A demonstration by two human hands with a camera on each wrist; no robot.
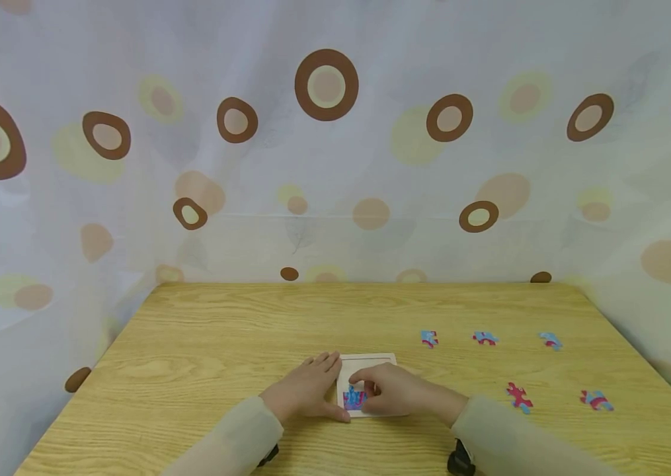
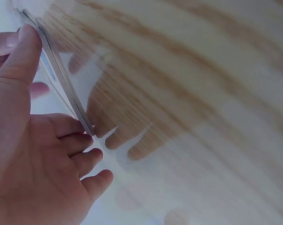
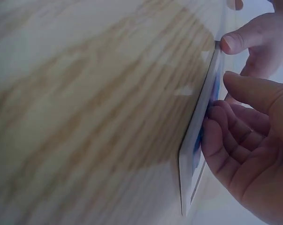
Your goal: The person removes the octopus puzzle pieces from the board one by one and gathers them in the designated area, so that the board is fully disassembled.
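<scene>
A small, pale puzzle tray [image 1: 366, 362] with a raised rim lies flat near the table's front. Joined blue, pink and purple jigsaw pieces [image 1: 352, 399] fill its lower left corner. My left hand [image 1: 310, 390] rests along the tray's left side, fingers extended, thumb [image 2: 26, 56] at the near rim. My right hand [image 1: 393, 390] is over the tray, its fingers [image 3: 216, 133] bent down to the pieces and its thumb [image 3: 254, 91] standing apart from them. The curled fingers hide part of the tray, and I cannot tell whether they hold a piece.
Loose jigsaw pieces lie spread to the right: a back row with a left piece [image 1: 429, 338], a middle piece [image 1: 485, 338] and a right piece [image 1: 551, 340]. Nearer are a mostly red piece [image 1: 519, 397] and a blue-red piece [image 1: 596, 400]. A patterned curtain [image 1: 335, 172] surrounds the wooden table [image 1: 222, 330].
</scene>
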